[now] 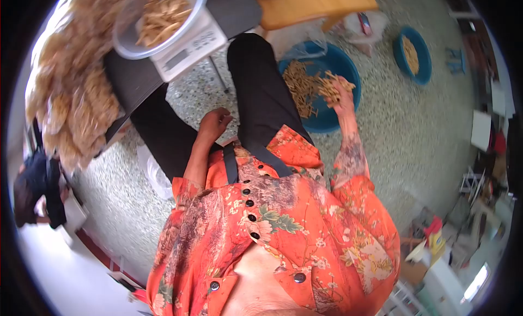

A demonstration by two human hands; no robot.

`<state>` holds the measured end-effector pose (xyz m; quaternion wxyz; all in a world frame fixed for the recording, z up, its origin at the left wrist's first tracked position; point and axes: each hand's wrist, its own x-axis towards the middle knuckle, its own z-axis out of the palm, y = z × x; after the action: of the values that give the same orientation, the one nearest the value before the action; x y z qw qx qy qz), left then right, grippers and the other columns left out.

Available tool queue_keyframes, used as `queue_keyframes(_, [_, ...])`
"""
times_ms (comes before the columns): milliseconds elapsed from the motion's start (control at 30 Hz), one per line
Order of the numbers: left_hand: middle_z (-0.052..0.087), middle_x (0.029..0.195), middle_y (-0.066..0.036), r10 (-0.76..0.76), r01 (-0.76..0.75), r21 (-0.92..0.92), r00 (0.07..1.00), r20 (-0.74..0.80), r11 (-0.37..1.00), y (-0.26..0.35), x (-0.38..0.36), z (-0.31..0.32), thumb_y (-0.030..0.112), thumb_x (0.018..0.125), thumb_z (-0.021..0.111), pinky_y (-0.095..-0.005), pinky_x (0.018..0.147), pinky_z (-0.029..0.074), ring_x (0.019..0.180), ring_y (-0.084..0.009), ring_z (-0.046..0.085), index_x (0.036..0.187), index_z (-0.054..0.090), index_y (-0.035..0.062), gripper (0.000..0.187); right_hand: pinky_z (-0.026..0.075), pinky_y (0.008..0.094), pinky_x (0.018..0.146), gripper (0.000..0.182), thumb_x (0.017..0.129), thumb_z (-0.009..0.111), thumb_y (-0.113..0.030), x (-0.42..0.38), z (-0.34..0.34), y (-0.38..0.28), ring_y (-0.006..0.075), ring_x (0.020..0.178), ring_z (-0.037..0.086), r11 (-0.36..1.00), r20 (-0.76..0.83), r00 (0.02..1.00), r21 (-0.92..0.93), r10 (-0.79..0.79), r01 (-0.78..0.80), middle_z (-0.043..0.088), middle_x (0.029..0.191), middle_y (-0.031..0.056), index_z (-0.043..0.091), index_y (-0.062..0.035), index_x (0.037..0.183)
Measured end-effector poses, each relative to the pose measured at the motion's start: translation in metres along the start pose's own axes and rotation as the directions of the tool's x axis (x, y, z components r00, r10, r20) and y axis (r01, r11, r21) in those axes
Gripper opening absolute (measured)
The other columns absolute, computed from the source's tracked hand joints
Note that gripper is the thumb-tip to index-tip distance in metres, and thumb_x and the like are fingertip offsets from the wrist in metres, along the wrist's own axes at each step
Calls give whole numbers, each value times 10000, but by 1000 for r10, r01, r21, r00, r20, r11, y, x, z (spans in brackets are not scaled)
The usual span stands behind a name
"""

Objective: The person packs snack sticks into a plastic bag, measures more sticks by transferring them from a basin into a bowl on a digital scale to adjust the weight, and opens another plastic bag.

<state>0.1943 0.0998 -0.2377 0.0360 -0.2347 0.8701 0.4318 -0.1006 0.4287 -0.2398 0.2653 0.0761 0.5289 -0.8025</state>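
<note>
My right hand [343,97] grips a bunch of tan stick-like pieces [329,88] over the right side of a large blue basin [327,121]. More of these pieces [300,87] lie heaped in the basin's left half. Between my knees, my left hand [214,123] hangs with its fingers curled and nothing showing in them. Ahead of it, a white digital scale [188,54] stands on a dark table and carries a clear plastic bowl [128,46]. Inside that bowl is a pile of similar pieces [165,19].
Plastic bags of brownish goods [71,82] are piled at the left. A yellow stool [310,3] stands beyond the basin, near a clear bag with a red item [365,25]. Farther right are a smaller blue basin [422,60] and a small blue stool [455,61].
</note>
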Motion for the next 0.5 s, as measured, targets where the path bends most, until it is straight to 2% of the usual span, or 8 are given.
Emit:
queue_keyframes(33, [672,834,-171,55,-55,18,998,6,998,-7,1,5,209,827,681,-400,695,499,782,-314,660,956,668,30,221,477,293,408,353,857,673,-104,-4,0,1,207,716,658,1000,-8,1000,-4,-14,14,643,974,107,508,-101,1168])
queue_keyframes(67, [675,854,-179,24,-24,17,1000,16,1000,-10,1,8,223,816,685,-418,714,499,814,-342,658,955,667,33,237,480,292,409,365,856,676,-104,-4,-3,2,213,721,658,1000,27,1000,-10,-13,13,641,973,110,500,-106,1175])
queue_keyframes(133, [676,855,-177,28,-28,31,1000,-14,999,-17,1,11,234,812,687,-422,720,500,818,-342,658,956,669,38,244,483,290,409,377,855,679,-104,-6,0,3,220,726,658,1000,98,995,-25,0,3,640,972,113,492,-110,1182])
queue_keyframes(167, [677,857,-174,55,-55,48,998,4,997,-20,1,15,245,809,688,-426,726,501,822,-343,658,957,670,44,251,488,288,412,362,856,678,-106,-8,1,1,228,733,658,1000,94,996,-17,-12,14,638,978,116,497,-115,1169])
queue_keyframes(200, [680,861,-163,-4,2,76,999,32,997,-14,-1,12,258,808,685,-428,735,505,834,-342,656,954,676,59,247,494,287,414,347,857,677,-108,-13,4,-2,236,739,658,1000,83,996,-8,-24,25,635,984,119,502,-120,1156])
queue_keyframes(333, [681,857,-153,-56,55,92,998,8,994,-11,-3,12,266,809,684,-428,738,506,845,-337,655,952,681,78,236,507,282,419,313,859,669,-103,-23,25,-24,265,783,663,1000,103,995,28,3,-6,630,1014,125,512,-143,1127])
queue_keyframes(500, [679,861,-155,-25,21,144,999,21,989,-15,2,22,282,806,690,-441,749,502,863,-336,652,950,684,95,236,508,285,419,329,865,663,-113,-35,46,-51,297,828,664,999,119,993,33,-7,3,623,1057,129,511,-151,1155])
